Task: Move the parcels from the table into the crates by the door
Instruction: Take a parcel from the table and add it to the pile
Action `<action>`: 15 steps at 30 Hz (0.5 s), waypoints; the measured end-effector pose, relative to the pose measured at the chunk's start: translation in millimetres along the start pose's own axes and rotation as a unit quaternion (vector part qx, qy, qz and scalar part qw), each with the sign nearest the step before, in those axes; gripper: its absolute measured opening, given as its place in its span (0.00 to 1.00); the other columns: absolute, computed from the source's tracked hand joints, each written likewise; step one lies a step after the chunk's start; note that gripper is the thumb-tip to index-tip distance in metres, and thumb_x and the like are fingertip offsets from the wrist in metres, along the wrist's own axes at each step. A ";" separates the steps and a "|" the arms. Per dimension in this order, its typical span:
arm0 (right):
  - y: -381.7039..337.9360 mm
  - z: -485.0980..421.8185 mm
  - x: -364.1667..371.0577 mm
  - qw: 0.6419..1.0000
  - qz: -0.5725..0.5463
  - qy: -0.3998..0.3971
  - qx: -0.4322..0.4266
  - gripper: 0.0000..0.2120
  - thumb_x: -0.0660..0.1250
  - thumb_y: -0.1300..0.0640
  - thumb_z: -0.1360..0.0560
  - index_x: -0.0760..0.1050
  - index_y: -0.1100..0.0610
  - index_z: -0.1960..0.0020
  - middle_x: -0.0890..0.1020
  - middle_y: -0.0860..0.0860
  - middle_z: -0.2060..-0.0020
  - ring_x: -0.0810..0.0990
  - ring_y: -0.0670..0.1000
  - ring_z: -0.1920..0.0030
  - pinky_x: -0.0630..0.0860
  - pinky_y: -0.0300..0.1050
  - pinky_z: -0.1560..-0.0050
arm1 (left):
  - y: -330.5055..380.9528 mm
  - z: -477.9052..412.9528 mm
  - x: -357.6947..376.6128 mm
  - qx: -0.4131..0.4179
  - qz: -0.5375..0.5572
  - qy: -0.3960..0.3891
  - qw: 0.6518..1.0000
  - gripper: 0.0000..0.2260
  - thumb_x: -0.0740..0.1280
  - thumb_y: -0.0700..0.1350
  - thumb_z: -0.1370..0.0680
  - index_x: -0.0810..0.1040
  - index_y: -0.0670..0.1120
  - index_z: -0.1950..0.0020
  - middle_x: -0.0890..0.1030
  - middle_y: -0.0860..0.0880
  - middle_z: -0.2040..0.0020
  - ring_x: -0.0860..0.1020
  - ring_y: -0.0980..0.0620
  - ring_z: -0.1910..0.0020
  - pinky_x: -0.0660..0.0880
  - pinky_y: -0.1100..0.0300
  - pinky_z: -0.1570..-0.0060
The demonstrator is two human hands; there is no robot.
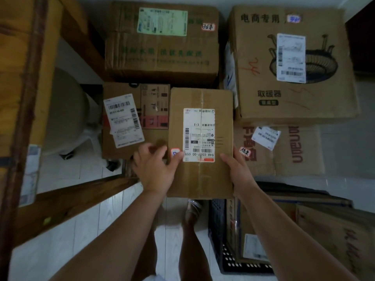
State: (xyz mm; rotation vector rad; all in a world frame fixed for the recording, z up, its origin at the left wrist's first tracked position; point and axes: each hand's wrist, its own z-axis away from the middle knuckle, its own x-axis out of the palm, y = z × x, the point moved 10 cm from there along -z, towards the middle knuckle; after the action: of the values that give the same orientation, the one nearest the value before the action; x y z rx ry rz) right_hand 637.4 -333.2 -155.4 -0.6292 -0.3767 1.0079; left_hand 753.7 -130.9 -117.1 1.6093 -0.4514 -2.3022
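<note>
Now the left grip and the right grip are clasping a taped cardboard parcel by its opposite edges, thumbs lying on top.

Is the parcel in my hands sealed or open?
Sealed: the parcel has tape running along its closed centre seam.

Dim warm indoor light, soft motion blur, wide-angle bending at edges

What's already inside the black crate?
The black crate holds upright cardboard parcels, one bearing a white label. The right forearm covers part of them; the crate's floor beneath is hidden.
</note>
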 end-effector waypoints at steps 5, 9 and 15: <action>-15.1 -23.9 17.8 0.998 0.044 0.011 -0.032 0.18 0.60 0.53 0.20 0.66 0.39 0.32 0.79 0.42 0.44 0.78 0.46 0.45 0.75 0.47 0.49 | 1.5 -32.4 8.5 0.069 -0.068 -0.003 0.995 0.29 0.54 0.66 0.24 0.74 0.49 0.32 0.54 0.43 0.21 0.47 0.37 0.23 0.48 0.31 0.30; -18.4 -47.3 15.3 0.992 0.076 0.094 -0.037 0.15 0.57 0.53 0.19 0.70 0.49 0.33 0.79 0.43 0.53 0.78 0.44 0.52 0.74 0.41 0.56 | 2.0 -37.7 27.1 0.106 -0.105 -0.022 0.989 0.35 0.43 0.66 0.25 0.58 0.50 0.22 0.51 0.44 0.21 0.46 0.37 0.23 0.44 0.36 0.28; -16.3 -75.2 19.8 0.979 0.128 0.151 -0.043 0.19 0.57 0.53 0.19 0.64 0.51 0.28 0.78 0.44 0.55 0.76 0.42 0.59 0.71 0.40 0.61 | 4.7 -37.5 33.2 0.143 -0.154 0.067 0.975 0.28 0.51 0.58 0.22 0.63 0.45 0.25 0.63 0.39 0.25 0.61 0.31 0.28 0.53 0.34 0.34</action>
State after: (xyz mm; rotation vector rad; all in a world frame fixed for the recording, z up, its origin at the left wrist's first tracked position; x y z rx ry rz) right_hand 700.3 -345.6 -202.2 -0.9110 -0.0719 1.1234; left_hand 778.3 -152.0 -155.4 2.0913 -0.5572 -2.4098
